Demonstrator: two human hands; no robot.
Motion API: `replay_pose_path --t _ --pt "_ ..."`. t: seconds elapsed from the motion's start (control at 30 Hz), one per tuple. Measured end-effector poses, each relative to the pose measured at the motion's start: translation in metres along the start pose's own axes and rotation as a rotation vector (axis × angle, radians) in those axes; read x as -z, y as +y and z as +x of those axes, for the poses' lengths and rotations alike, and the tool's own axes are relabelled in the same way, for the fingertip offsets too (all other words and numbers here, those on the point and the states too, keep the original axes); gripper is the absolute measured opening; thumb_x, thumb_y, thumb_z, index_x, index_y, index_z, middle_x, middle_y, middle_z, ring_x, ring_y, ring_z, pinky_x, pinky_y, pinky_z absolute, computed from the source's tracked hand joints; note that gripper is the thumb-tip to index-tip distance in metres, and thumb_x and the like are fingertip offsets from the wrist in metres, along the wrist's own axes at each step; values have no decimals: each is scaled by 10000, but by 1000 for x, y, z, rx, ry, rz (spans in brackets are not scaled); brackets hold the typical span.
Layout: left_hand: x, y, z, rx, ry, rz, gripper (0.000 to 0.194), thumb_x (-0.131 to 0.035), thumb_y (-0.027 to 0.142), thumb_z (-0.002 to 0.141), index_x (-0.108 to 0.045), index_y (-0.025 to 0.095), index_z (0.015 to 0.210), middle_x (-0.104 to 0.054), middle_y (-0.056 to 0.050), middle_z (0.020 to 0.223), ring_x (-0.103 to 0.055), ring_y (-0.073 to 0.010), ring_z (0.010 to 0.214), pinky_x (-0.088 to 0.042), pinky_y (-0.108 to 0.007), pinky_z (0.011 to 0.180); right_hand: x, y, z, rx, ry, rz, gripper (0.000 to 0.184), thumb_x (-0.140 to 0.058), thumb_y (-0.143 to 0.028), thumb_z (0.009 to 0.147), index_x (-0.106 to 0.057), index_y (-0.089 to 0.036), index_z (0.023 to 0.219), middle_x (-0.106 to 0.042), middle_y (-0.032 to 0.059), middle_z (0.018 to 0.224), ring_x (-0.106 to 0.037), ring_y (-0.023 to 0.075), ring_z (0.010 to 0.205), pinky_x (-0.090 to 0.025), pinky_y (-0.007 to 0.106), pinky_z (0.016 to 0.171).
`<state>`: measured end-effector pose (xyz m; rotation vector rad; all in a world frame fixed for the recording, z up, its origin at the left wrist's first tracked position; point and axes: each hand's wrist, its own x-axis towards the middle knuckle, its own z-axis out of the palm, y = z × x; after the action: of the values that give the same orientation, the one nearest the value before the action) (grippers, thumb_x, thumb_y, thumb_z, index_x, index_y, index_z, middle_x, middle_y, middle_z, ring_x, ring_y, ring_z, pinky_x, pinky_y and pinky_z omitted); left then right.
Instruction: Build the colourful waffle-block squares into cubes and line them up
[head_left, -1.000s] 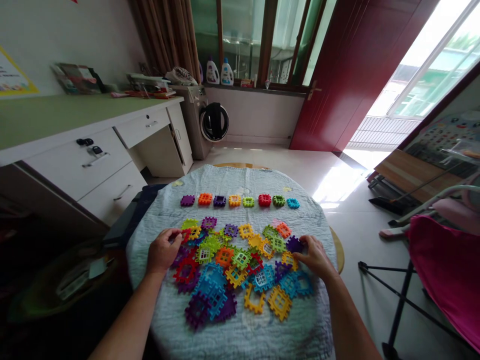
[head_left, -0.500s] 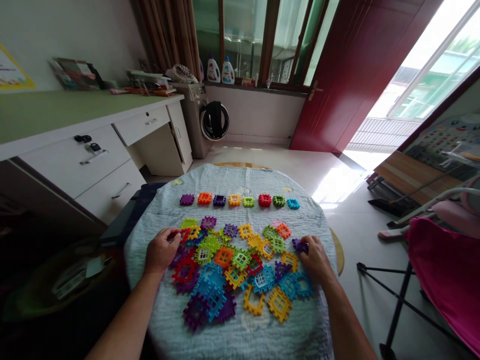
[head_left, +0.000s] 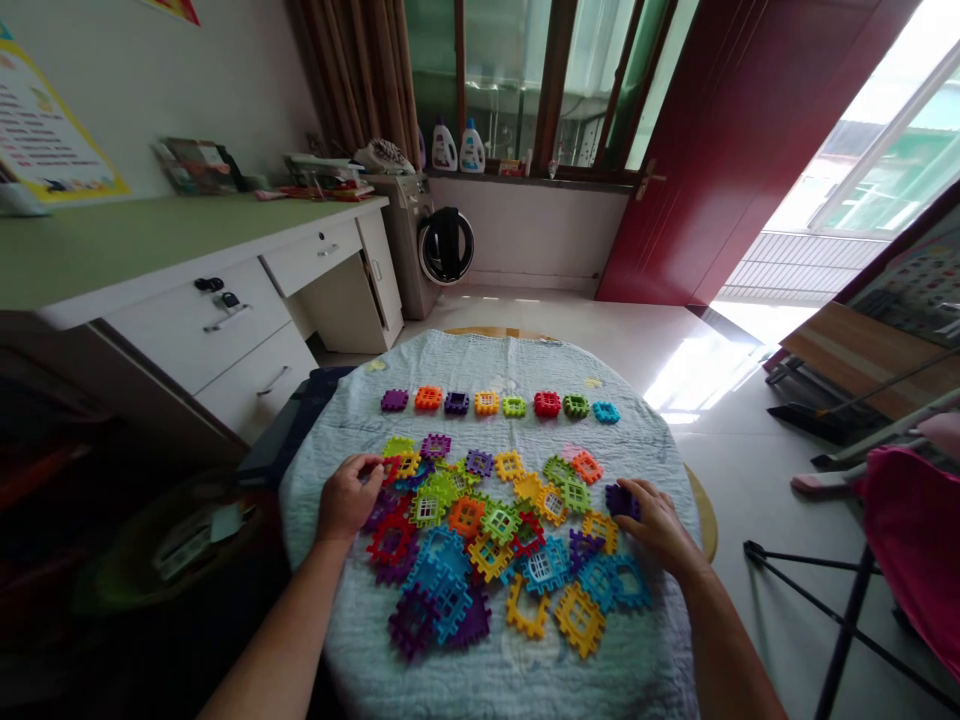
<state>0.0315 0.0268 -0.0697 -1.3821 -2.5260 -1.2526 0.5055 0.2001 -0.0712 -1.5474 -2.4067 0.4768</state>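
Observation:
My left hand [head_left: 350, 500] is closed at the left edge of a pile of toothed plastic building blocks, its fingertips pinched on a red building block [head_left: 391, 468]. At the pile's right side, my right hand [head_left: 660, 522] grips a dark purple building block [head_left: 621, 502] between thumb and fingers, close to the cloth. Between the hands lie flat blocks in several colours, among them an orange block [head_left: 466, 517], a blue block [head_left: 546, 564] and a yellow block [head_left: 580, 618]. Many overlap, and some have window grids.
Beyond the pile, a row of small cube-like assemblies [head_left: 487, 402] crosses the round table, which a pale blue cloth [head_left: 450, 690] covers. A desk [head_left: 187, 235] stands at left, a washing machine [head_left: 411, 240] behind, and a pink folding chair [head_left: 911, 540] at right.
The camera has turned slightly left, so the whole scene sits farther right. In my right hand the dark purple block now shows more of its face. My left hand stays at the red block.

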Motion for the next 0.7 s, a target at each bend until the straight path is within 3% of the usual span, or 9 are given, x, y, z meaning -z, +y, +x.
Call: replay_pose_path --t 0.2,0.33,0.43,0.6,0.7 --pt "1 3 -1 2 9 -31 218 -492 350 756 -644 199 792 -687 -58 850 -650 -204 805 -511 -314 795 -1 9 7 -14 -20 -33 512 -607 -374 676 -653 -220 1161 -624 97 1142 -582 278 1018 -415 391 944" --pt "2 3 -2 30 13 -71 219 -516 358 751 -652 195 803 -697 -58 858 -650 -206 816 -510 -319 808 4 -8 14 -44 104 -16 484 -615 -414 664 -656 -192 1092 -627 100 1013 -587 270 944 -439 398 888" --pt "3 2 -1 120 14 -175 275 -535 410 763 -669 185 850 -714 -57 869 -658 -205 817 -517 -319 813 8 -53 24 24 193 106 444 -607 -453 697 -636 -197 1059 -620 88 971 -581 253 932 -438 392 890" --pt "7 1 -2 232 58 -288 362 -546 482 766 -682 164 873 -727 -58 849 -666 -204 803 -525 -315 799 -1 -149 50 245 -44 290 368 -611 -358 734 -624 -212 1071 -610 71 1033 -564 223 968 -427 356 899" --pt "8 3 -3 199 50 -249 335 -550 471 764 -682 174 843 -728 -57 838 -669 -205 801 -526 -313 798 -14 -184 66 286 -126 277 369 -644 -320 727 -632 -204 1077 -606 75 1040 -542 231 992 -406 356 903"
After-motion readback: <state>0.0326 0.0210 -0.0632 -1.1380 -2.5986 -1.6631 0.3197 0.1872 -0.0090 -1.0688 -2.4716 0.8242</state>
